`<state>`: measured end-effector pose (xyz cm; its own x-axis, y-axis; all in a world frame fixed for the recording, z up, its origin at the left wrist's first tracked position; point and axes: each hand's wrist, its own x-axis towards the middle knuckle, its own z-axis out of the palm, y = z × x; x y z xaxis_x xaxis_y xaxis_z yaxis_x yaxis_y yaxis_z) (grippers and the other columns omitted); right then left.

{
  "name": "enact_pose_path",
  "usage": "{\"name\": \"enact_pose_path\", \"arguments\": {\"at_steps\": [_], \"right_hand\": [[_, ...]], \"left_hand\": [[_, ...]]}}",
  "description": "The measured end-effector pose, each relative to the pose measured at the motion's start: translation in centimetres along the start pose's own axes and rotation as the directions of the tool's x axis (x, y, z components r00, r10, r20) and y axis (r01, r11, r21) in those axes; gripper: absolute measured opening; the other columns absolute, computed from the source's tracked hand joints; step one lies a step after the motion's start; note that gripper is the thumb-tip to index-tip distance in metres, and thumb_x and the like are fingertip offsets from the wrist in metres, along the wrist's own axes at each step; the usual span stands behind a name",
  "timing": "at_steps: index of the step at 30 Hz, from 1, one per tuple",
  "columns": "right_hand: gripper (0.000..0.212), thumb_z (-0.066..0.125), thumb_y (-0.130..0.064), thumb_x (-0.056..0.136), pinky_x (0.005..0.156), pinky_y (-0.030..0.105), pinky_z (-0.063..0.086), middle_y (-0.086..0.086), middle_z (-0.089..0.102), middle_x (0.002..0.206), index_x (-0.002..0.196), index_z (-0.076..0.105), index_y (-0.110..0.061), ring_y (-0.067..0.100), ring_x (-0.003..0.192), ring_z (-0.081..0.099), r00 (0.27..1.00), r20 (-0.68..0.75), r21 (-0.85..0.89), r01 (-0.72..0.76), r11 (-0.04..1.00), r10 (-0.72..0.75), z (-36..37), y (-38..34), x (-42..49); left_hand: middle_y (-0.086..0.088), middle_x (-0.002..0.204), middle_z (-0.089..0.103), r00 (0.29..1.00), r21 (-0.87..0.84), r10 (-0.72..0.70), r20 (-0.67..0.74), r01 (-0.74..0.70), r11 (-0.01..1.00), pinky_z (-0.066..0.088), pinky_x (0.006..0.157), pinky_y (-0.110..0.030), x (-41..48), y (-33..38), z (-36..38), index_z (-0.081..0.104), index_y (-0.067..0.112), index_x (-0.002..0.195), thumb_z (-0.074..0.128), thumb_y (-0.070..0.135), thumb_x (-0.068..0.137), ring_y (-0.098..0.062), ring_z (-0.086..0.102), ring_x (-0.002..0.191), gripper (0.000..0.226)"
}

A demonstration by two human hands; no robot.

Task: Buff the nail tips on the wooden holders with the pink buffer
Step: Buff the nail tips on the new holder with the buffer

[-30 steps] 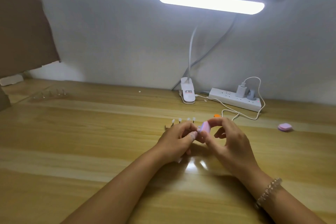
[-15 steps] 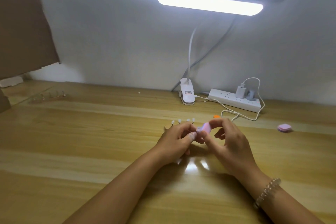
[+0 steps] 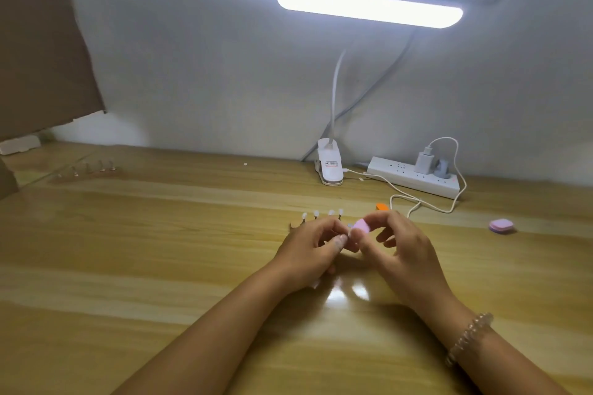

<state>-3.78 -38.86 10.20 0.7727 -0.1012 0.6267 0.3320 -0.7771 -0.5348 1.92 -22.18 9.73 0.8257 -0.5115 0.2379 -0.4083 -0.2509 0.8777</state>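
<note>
pale wooden tabletop [image 3: 160, 266], left hand [image 3: 313, 247] with its grip curled round a thin holder [image 3: 316, 284], right hand [image 3: 402, 245] with its grip pinching the pink buffer [image 3: 362, 225] against the left fingertips, nail tips [image 3: 322, 213] just beyond the left grip, power strip [image 3: 414, 178] farther back

table [image 3: 160, 266]: pale wood with a plain grain, smooth and varnished, glossy enough to mirror the lamp in bright patches. pink buffer [image 3: 362, 226]: matt, soft-looking block, seemingly foam; nail tips [image 3: 316, 213]: pale, smooth, faintly shiny, probably plastic; lamp clip [image 3: 330, 167] and power strip [image 3: 414, 181]: white smooth plastic with a slight sheen. cardboard sheet [image 3: 41, 51]: brown, matt, with a rough torn edge; wall [image 3: 192, 74]: white, matt; bracelet [image 3: 468, 337]: clear glossy beads.
</note>
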Motion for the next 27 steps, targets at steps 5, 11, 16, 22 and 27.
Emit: {"name": "enact_pose_path", "arguments": {"at_steps": [5,11,16,22,27], "right_hand": [[0.027,0.076,-0.036,0.080,0.066,0.029,0.047,-0.013,0.061,0.090,0.097,0.061,-0.020,0.008,0.074,0.055,0.991,0.020,-0.064,0.132,0.989,-0.131,0.38,-0.57,-0.59],[0.029,0.074,-0.039,0.079,0.068,0.034,0.049,-0.015,0.059,0.090,0.096,0.060,-0.020,0.011,0.074,0.056,0.996,-0.026,-0.062,0.087,0.994,-0.089,0.10,-0.47,-0.39],[0.027,0.071,-0.040,0.081,0.069,0.032,0.047,-0.015,0.060,0.090,0.095,0.059,-0.021,0.011,0.077,0.058,1.000,-0.018,0.017,0.014,1.000,-0.014,0.14,-0.08,-0.02],[0.034,0.071,-0.043,0.078,0.064,0.033,0.050,-0.013,0.057,0.092,0.098,0.057,-0.019,0.007,0.073,0.055,0.990,0.024,-0.043,0.143,0.989,-0.142,0.47,-0.68,-0.56],[0.033,0.073,-0.038,0.077,0.067,0.031,0.048,-0.014,0.057,0.091,0.098,0.057,-0.018,0.011,0.075,0.056,0.995,-0.045,-0.028,0.090,0.996,-0.091,0.08,-0.23,-0.23]], "left_hand": [[-0.007,0.087,0.069,1.000,-0.078,-0.014,-0.023,0.012,0.997,0.044,0.056,-0.024,0.15,0.09,-0.13,0.062,0.019,0.093,0.050,0.010,0.101,-0.007,0.053,0.048,0.018],[0.012,0.079,0.068,1.000,-0.095,-0.015,0.007,0.016,0.995,0.041,0.047,-0.016,-0.01,0.23,-0.03,0.061,0.023,0.089,0.051,0.009,0.101,-0.006,0.052,0.046,0.021],[0.009,0.083,0.070,1.000,-0.086,-0.023,0.004,0.023,0.996,0.042,0.049,-0.017,0.15,0.20,-0.07,0.062,0.024,0.090,0.052,0.012,0.101,-0.006,0.053,0.047,0.019],[-0.011,0.093,0.072,1.000,-0.120,-0.022,0.001,0.022,0.993,0.043,0.051,-0.020,0.31,-0.05,-0.17,0.063,0.022,0.091,0.050,0.011,0.102,-0.006,0.053,0.048,0.020],[0.003,0.089,0.072,1.000,-0.101,-0.012,0.003,0.013,0.995,0.043,0.052,-0.018,0.14,0.05,-0.19,0.063,0.022,0.092,0.051,0.013,0.102,-0.006,0.053,0.046,0.018]]}}
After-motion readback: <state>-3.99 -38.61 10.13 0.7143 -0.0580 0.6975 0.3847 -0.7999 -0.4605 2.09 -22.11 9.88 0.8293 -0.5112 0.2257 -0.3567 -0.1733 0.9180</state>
